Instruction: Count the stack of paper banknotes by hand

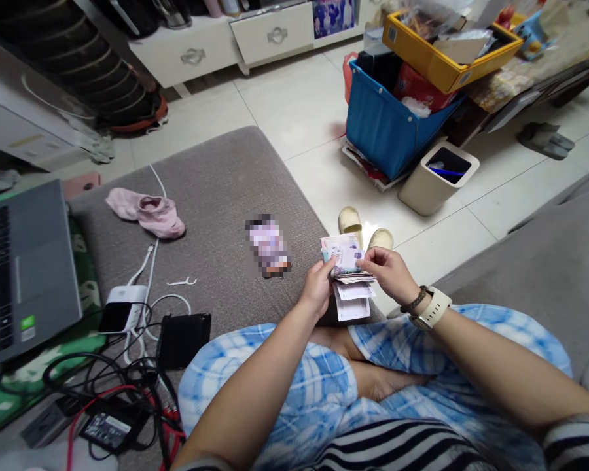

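Note:
A stack of banknotes and paper slips (346,268) is held between both hands above the grey sofa cushion (216,190). My left hand (318,288) grips the stack's left edge from below. My right hand (390,273), with a white watch and a bead bracelet at the wrist, pinches the stack's right side with thumb and fingers. A blurred pile of notes (269,245) lies on the cushion just left of the hands. White slips stick out under the stack.
A black wallet (183,339), a white charger with tangled cables (124,307) and a laptop (22,275) lie to the left. Pink socks (150,212) rest farther back. On the floor stand slippers (366,229), a beige bin (436,176) and a blue box (387,118).

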`<state>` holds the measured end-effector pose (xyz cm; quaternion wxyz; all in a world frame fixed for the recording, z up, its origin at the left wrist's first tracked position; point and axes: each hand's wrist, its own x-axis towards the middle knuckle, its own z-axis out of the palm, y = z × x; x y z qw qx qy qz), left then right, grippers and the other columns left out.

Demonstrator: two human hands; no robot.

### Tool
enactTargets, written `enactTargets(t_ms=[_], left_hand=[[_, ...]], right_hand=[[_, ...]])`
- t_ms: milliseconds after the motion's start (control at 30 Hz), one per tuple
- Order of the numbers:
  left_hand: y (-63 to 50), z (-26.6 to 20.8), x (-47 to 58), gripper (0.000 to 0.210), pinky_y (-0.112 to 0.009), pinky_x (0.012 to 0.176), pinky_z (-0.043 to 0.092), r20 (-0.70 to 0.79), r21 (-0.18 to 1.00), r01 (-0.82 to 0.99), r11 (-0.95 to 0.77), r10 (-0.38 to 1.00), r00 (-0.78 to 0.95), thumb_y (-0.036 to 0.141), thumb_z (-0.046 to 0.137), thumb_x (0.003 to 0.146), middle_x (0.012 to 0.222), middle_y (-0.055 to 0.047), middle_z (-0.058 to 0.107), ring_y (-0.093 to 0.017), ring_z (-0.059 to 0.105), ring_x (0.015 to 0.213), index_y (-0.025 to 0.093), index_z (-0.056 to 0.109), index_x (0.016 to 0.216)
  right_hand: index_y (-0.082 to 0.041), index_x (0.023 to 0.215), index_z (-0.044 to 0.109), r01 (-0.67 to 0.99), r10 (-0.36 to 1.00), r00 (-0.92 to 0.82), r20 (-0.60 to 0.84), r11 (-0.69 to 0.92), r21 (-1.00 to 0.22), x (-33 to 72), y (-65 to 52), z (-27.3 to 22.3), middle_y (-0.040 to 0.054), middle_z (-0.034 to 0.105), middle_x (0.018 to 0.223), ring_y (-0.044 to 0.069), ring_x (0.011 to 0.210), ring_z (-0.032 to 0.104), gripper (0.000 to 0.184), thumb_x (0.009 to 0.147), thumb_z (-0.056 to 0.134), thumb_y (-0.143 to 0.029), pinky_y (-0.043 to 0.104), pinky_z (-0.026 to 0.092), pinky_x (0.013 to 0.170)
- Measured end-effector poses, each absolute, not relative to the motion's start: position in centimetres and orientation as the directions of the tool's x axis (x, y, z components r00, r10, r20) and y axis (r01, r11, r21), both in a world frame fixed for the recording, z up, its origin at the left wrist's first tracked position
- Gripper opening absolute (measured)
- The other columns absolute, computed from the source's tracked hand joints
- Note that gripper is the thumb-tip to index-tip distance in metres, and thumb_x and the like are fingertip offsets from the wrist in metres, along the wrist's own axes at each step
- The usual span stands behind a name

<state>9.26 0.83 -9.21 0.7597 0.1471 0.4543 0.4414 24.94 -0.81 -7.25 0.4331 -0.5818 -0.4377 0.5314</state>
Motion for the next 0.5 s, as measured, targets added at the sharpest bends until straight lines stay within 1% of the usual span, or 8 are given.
enactTargets(t_ms=[200,333,500], left_hand=[[1.06,-9.45,9.22,0.026,-0.036,0.086,0.053,-0.583,0.592,-0.591,0.548,0.797,0.155,0.032,0.074,0.072,0.084,-0.010,0.075,-0.025,0.070,0.093,0.012,0.067,0.086],[1.16,-9.38,9.18,0.028,-0.036,0.088,0.052,-0.586,0.577,-0.598,0.556,0.792,0.171,0.032,0.074,0.071,0.086,-0.010,0.075,-0.025,0.070,0.094,0.011,0.066,0.089],[1.21,-9.14,9.06,0.032,-0.036,0.088,0.051,-0.592,0.569,-0.598,0.565,0.786,0.179,0.033,0.077,0.069,0.086,-0.010,0.075,-0.026,0.070,0.093,0.011,0.065,0.089]], right_hand=[[-0.021,0.070,0.058,0.069,0.984,0.032,-0.177,-0.179,-0.981,24.84,-1.21,-6.88,-0.0014,0.054,0.063,0.013,0.057,0.046,0.026,0.075,0.072,-0.042,0.028,0.038,0.054],[-0.021,0.075,0.062,0.098,0.989,-0.001,-0.149,-0.148,-0.984,24.76,-1.45,-6.91,-0.0001,0.056,0.067,0.014,0.059,0.048,0.024,0.076,0.071,-0.043,0.029,0.042,0.056],[-0.021,0.082,0.066,0.052,0.987,-0.092,-0.128,-0.123,-0.991,24.56,-1.57,-6.63,0.0005,0.059,0.073,0.015,0.064,0.051,0.022,0.079,0.068,-0.042,0.029,0.043,0.061]])
